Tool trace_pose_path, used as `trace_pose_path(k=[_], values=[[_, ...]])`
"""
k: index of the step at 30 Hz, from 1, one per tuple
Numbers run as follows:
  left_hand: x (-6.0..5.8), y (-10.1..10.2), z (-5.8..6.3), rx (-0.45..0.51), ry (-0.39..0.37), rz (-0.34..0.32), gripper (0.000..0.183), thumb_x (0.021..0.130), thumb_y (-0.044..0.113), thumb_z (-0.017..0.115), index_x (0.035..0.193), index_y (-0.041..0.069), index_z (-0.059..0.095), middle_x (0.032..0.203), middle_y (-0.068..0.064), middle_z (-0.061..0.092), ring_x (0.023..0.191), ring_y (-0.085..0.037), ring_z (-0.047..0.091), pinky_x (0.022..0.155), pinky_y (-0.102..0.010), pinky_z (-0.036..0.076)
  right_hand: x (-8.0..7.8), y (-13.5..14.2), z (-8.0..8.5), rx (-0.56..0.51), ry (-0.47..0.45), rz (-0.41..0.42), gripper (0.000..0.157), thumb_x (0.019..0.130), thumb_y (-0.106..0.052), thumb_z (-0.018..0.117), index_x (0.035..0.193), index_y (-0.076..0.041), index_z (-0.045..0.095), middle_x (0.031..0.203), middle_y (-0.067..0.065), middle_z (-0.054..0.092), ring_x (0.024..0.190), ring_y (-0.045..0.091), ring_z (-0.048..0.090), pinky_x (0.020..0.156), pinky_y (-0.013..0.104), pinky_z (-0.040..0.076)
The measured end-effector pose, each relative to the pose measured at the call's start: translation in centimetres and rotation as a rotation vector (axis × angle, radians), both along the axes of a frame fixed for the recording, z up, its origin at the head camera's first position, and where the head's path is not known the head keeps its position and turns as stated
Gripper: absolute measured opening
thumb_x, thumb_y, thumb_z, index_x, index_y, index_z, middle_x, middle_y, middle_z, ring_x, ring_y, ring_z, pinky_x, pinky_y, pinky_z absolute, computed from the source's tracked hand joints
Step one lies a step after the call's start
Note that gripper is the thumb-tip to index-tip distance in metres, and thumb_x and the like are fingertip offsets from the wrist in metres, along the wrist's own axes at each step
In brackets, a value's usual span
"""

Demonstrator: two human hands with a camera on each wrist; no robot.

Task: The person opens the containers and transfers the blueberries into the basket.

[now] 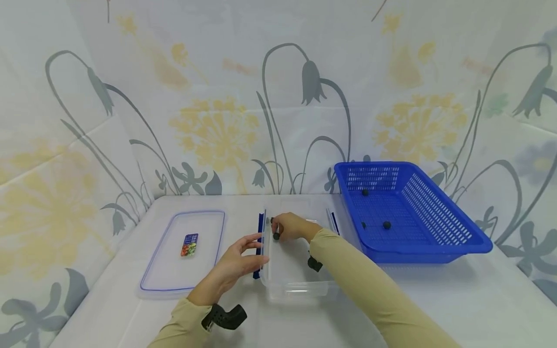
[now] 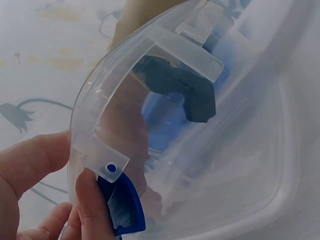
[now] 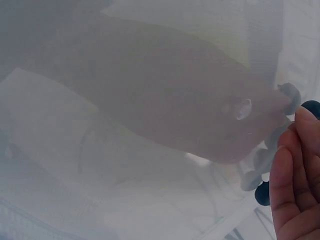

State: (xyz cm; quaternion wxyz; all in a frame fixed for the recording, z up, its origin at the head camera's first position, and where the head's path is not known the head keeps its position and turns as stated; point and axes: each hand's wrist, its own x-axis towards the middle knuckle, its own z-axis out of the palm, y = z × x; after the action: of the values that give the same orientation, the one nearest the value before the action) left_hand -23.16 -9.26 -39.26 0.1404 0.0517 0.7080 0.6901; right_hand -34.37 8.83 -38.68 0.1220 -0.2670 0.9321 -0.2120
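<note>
A clear plastic container [image 1: 300, 289] with blue side latches stands at the middle of the table. My left hand [image 1: 237, 261] grips its left side, thumb and fingers at the wall; the left wrist view shows the fingertips beside a blue latch [image 2: 122, 207]. Reaching inside, my right hand [image 1: 291, 227] pinches a small dark ball [image 3: 311, 108] near the left wall. Another dark ball [image 3: 263, 193] sits close to those fingers in the right wrist view, with blurred reflections on the container's floor. My fingers hide part of the balls.
A blue perforated basket [image 1: 435, 245] stands on the right, holding a few dark balls, one of them a ball [image 1: 387, 225] near its middle. On the left lies a clear lid [image 1: 163, 263] with a blue rim and a colourful label [image 1: 189, 245]. Patterned cloth hangs behind.
</note>
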Motion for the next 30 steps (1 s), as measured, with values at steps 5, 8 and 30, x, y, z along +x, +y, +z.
trace_pose_path(k=[5,8,30], values=[[-0.1,0.1,0.1,-0.01,-0.001,0.01,0.064,0.079,0.005,0.073,0.136,0.005,0.043,0.123,-0.016,0.044,0.092,-0.019,0.058,0.083,-0.034,0.052,-0.1,0.3,0.4,0.002,0.015,0.032,0.02,0.074,0.004,0.073,0.089,-0.006,0.065,0.075,0.0,0.056,0.07,0.012,0.05,0.063,0.022,0.045],[0.0,0.2,0.2,-0.008,-0.01,0.016,0.064,0.08,0.005,0.073,0.136,0.004,0.042,0.123,-0.016,0.044,0.092,-0.019,0.058,0.083,-0.033,0.052,-0.5,0.5,0.9,-0.03,0.031,0.059,0.019,0.075,0.004,0.072,0.09,-0.005,0.065,0.076,-0.001,0.056,0.07,0.012,0.049,0.064,0.022,0.045],[0.3,0.3,0.2,-0.017,-0.025,0.034,0.065,0.08,0.005,0.073,0.137,0.005,0.042,0.124,-0.015,0.044,0.094,-0.019,0.058,0.084,-0.034,0.051,-0.1,9.6,9.5,-0.188,0.138,-0.036,0.02,0.084,-0.003,0.066,0.104,-0.001,0.061,0.082,0.004,0.061,0.077,0.019,0.057,0.073,0.033,0.05]])
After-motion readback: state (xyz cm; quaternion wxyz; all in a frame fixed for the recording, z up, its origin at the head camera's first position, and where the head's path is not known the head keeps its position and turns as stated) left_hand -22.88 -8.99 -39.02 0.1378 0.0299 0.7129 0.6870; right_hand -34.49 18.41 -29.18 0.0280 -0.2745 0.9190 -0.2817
